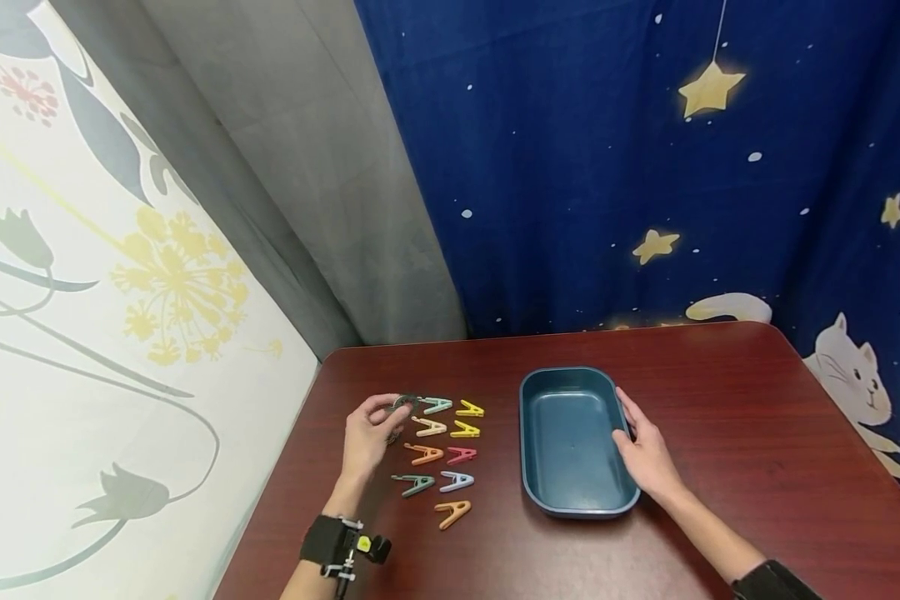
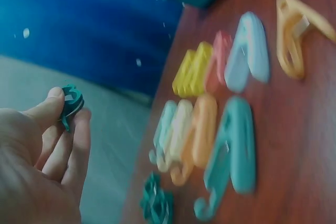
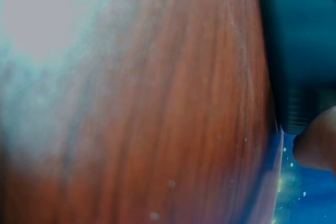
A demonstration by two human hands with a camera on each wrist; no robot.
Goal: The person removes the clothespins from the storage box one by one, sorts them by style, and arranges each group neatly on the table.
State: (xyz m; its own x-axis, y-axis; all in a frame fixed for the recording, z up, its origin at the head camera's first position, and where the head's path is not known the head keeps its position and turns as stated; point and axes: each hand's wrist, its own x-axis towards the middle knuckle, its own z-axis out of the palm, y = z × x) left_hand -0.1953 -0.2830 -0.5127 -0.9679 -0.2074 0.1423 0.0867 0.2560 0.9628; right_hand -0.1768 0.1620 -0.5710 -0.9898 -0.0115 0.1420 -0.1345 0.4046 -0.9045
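Note:
My left hand (image 1: 367, 433) pinches a small dark green clip (image 2: 72, 103) between thumb and fingertips, above the far left of the table. A second small green clip (image 2: 156, 200) lies below that hand. Beside them are several A-shaped clothespins: a light teal one (image 1: 437, 405), a cream one (image 1: 431, 427), two yellow ones (image 1: 466, 429), a pink-red one (image 1: 462, 455), a pale blue one (image 1: 457, 481), a green one (image 1: 417, 484) and orange ones (image 1: 453, 513). My right hand (image 1: 648, 454) grips the right side of a blue rectangular basin (image 1: 525, 454), its thumb over the rim.
The dark red wooden table (image 1: 750, 433) meets a blue star-patterned curtain (image 1: 570, 167) and a grey curtain (image 1: 330, 167) at its back. A flower-printed white panel (image 1: 82, 333) stands along the left edge.

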